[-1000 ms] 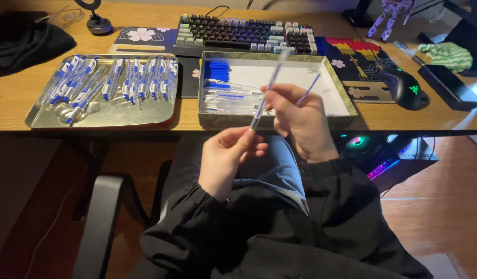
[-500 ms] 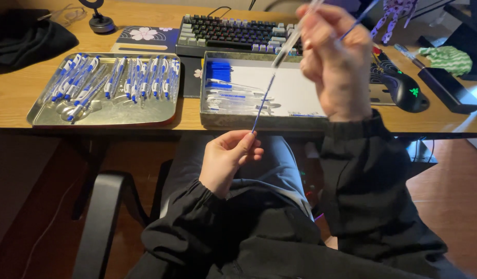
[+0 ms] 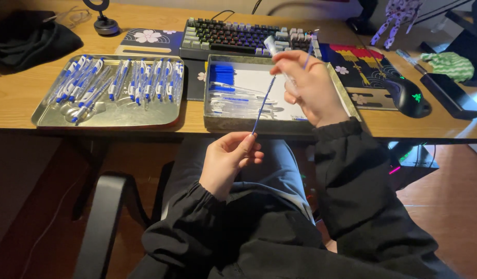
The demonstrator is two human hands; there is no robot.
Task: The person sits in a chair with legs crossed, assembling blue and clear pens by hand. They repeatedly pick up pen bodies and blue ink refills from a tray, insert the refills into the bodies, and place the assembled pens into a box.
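L hand point(image 3: 229, 161), lower centre of frame: fingers pinched shut on lower tip of thin blue refill point(image 3: 263, 105). Refill long axis runs diagonal, low end at L fingertips, upper end toward upper right, up to R hand; it crosses in front of the desk edge and the box.

R hand point(image 3: 306, 88), centre-right, raised above box: closed around clear pen barrel point(image 3: 277, 51), whose pale end sticks out top-left of the fist. A second thin blue stick shows above the fingers; what it is, can't tell.

Box tray point(image 3: 212, 123), grey metal, centre: white liner, blue parts stacked at upper left, clear barrels along left half.

Flat metal tray point(image 3: 52, 122), left: rows of assembled blue-white pens point(image 3: 119, 80).

Desk point(image 3: 16, 101): wood top, spans upper frame. Keyboard point(image 3: 233, 39) w/ lit keys behind box. Black mouse point(image 3: 409, 97) w/ green glow at right, on patterned mat point(image 3: 360, 70). Dark cloth point(image 3: 31, 39) upper left. Green knit item point(image 3: 450, 64) upper right.

Below desk: black sleeves, lap, chair armrest point(image 3: 101, 222) lower left, wood floor at right.
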